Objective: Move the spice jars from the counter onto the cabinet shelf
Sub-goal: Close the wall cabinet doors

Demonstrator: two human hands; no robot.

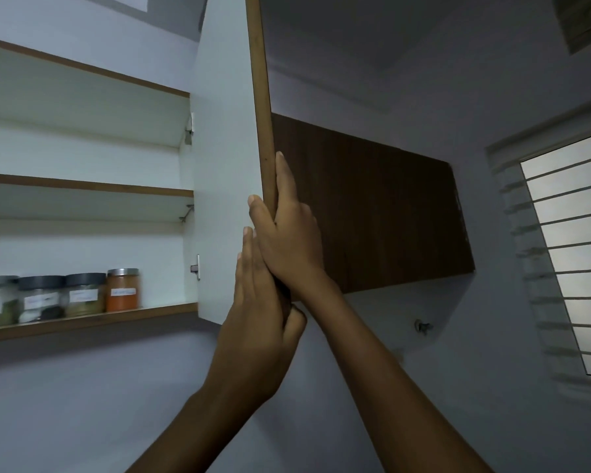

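You clamp the edge of the open cabinet door (pixel 226 165), right hand (pixel 287 237) above and left hand (pixel 256 322) below each pinching it, while four spice jars (pixel 82 295) on the lowest shelf (pixel 133 316) look like slippery, breakable glass: grip bodies, not lids.

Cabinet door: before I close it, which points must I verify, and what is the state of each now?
1. Four jars upright on the bottom shelf: ok.
2. Jars behind the shelf's front edge, clear of the door's path: ok.
3. Firm hold on the cabinet door: ok, right hand and left hand hold its free edge.
4. Inner face free of fingers before it shuts: not ok, the right thumb lies on it.
5. No jars left on the counter: cannot tell, counter out of view.
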